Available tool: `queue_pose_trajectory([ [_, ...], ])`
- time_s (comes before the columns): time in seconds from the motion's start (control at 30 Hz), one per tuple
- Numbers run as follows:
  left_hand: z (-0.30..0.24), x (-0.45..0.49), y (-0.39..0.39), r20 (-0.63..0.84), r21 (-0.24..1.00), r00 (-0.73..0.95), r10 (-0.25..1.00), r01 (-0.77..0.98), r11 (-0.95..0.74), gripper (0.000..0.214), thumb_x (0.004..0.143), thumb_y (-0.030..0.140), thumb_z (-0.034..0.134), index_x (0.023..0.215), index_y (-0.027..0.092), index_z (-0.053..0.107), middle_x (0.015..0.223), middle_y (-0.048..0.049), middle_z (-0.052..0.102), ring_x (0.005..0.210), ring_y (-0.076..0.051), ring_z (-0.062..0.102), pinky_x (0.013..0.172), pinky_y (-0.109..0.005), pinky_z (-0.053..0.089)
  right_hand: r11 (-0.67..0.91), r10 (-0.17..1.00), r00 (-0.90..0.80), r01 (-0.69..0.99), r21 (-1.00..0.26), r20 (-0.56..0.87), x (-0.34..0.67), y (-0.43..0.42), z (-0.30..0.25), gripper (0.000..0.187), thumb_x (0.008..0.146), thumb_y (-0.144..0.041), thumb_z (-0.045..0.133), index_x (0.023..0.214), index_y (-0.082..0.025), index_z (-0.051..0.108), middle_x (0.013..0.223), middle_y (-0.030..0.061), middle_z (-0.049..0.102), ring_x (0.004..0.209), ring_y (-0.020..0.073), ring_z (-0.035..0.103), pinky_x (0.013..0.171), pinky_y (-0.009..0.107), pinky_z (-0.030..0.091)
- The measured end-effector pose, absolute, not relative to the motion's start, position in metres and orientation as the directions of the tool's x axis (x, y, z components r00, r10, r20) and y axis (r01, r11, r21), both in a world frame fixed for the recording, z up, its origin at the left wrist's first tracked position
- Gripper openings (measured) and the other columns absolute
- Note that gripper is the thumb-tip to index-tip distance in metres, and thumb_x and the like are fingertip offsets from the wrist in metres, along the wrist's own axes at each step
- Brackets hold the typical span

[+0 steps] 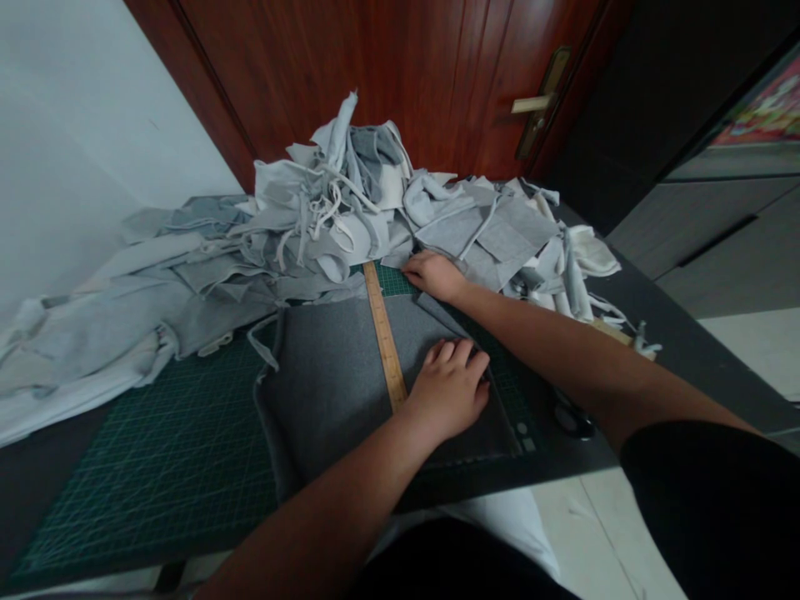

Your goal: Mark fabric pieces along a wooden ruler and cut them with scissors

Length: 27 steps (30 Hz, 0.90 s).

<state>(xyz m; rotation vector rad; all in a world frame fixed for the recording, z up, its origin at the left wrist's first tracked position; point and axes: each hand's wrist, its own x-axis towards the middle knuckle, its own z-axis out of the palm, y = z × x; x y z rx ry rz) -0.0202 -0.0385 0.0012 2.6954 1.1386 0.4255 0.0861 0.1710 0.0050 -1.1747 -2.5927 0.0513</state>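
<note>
A dark grey piece of fabric (331, 358) lies on the green cutting mat (168, 442), with its right side folded over in a narrow strip. A wooden ruler (382, 333) rests lengthwise on the fabric. My left hand (451, 387) presses on the cloth right of the ruler, its fingers spaced apart and bent over the fold. Beyond the fabric's far edge, my right hand (436, 273) is closed at the front of the scrap pile. Its fingertips point left, and whatever they may hold is hidden.
Grey and white fabric scraps (362, 192) are heaped along the back of the dark table (675, 342). More cloth (118, 325) covers the left side. Black-handled scissors (572, 419) appear to lie under my right forearm. A wooden door (400, 67) stands behind.
</note>
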Motion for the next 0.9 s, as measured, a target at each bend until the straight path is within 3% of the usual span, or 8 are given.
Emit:
queue_pose_trajectory([
  [0.27,0.002,-0.021,-0.037,0.186,0.291,0.67,0.719,0.661,-0.691,0.028,0.099,0.033,0.057,0.124,0.019,0.06,0.134,-0.0104,0.059,0.123,-0.03,0.054,0.11,-0.048,0.046,0.664,0.743,-0.608,0.719,-0.204,0.278,0.086,0.171,0.0,0.028,0.101,-0.022,0.054,0.112,-0.011,0.077,0.113,0.0154,0.073,0.111,0.0256,0.061,0.101,0.034,0.042],
  [0.4,0.002,-0.022,-0.036,0.184,0.289,0.675,0.714,0.657,-0.696,0.03,0.1,0.034,0.056,0.126,0.02,0.061,0.138,-0.0101,0.059,0.126,-0.03,0.053,0.112,-0.048,0.044,0.661,0.749,-0.6,0.707,-0.254,0.28,0.085,0.165,0.007,0.03,0.1,-0.021,0.056,0.121,-0.011,0.076,0.117,0.0148,0.073,0.112,0.0243,0.063,0.102,0.034,0.043],
  [0.5,0.003,-0.023,-0.034,0.185,0.315,0.684,0.706,0.639,-0.702,0.032,0.102,0.031,0.054,0.131,0.022,0.061,0.142,-0.0085,0.059,0.131,-0.028,0.051,0.114,-0.046,0.043,0.615,0.787,-0.542,0.727,-0.304,0.295,0.092,0.137,0.027,0.035,0.098,-0.021,0.059,0.128,-0.01,0.072,0.119,0.0151,0.073,0.104,0.0246,0.066,0.095,0.035,0.047],
  [0.63,0.001,-0.024,-0.028,0.179,0.383,0.695,0.697,0.603,-0.7,0.034,0.104,0.025,0.047,0.134,0.024,0.064,0.145,-0.0056,0.061,0.133,-0.027,0.05,0.114,-0.046,0.043,0.547,0.834,-0.484,0.792,-0.273,0.266,0.132,0.058,0.063,0.031,0.094,-0.025,0.062,0.12,-0.014,0.074,0.113,0.0117,0.075,0.09,0.0239,0.068,0.083,0.034,0.048],
  [0.8,-0.004,-0.022,-0.019,0.146,0.422,0.715,0.684,0.58,-0.696,0.043,0.104,0.02,0.042,0.141,0.029,0.063,0.157,-0.0005,0.056,0.138,-0.028,0.046,0.113,-0.05,0.04,0.161,0.983,-0.136,0.959,-0.235,0.121,0.214,-0.074,0.07,0.022,0.095,-0.037,0.063,0.1,-0.019,0.074,0.082,0.0055,0.073,0.069,0.0212,0.065,0.064,0.032,0.045],
  [0.9,-0.005,-0.02,-0.017,0.106,0.409,0.731,0.674,0.586,-0.7,0.048,0.103,0.016,0.043,0.143,0.034,0.062,0.161,0.0033,0.052,0.139,-0.029,0.044,0.111,-0.054,0.039,0.017,0.996,0.005,0.969,-0.247,0.088,0.243,-0.139,0.046,0.021,0.094,-0.037,0.066,0.101,-0.018,0.073,0.087,0.0069,0.073,0.07,0.0223,0.067,0.064,0.034,0.048],
])
